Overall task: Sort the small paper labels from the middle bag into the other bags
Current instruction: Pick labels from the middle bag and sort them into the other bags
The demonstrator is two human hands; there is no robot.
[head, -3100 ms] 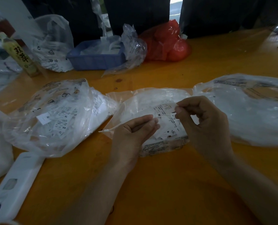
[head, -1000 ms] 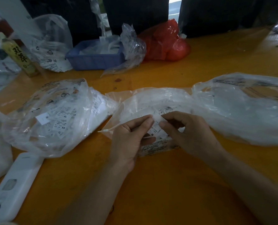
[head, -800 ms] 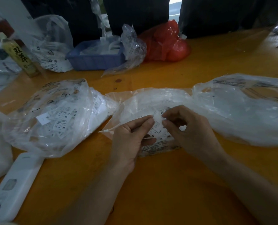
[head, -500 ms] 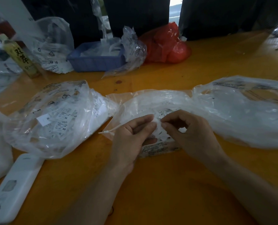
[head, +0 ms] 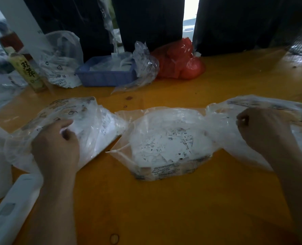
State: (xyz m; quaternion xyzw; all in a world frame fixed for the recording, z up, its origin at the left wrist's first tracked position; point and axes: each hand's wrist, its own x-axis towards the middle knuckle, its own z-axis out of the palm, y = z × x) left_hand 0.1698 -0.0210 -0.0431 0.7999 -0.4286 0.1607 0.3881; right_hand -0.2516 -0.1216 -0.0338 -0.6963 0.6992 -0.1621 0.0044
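An orange worktop (head: 164, 209) fills the head view, with dark curtains behind its far edge. Three clear plastic bags lie in a row across it. The middle bag (head: 166, 144) lies open, and the small paper labels (head: 166, 147) heaped inside show printed size letters. The left hand (head: 56, 147) is over the left bag (head: 97, 124), its fingers curled into the mouth of the bag; motion blur hides whether they pinch a label. The right hand (head: 259, 131) is at the right bag (head: 270, 110), fingers curled at the plastic near its mouth; whether it grips the plastic or a label cannot be told. Far back stand a blue tray (head: 106, 75), a red bag (head: 178, 62), a drink bottle (head: 26, 69) and another printed bag (head: 62, 64). A white device (head: 10, 209) lies at the near left.
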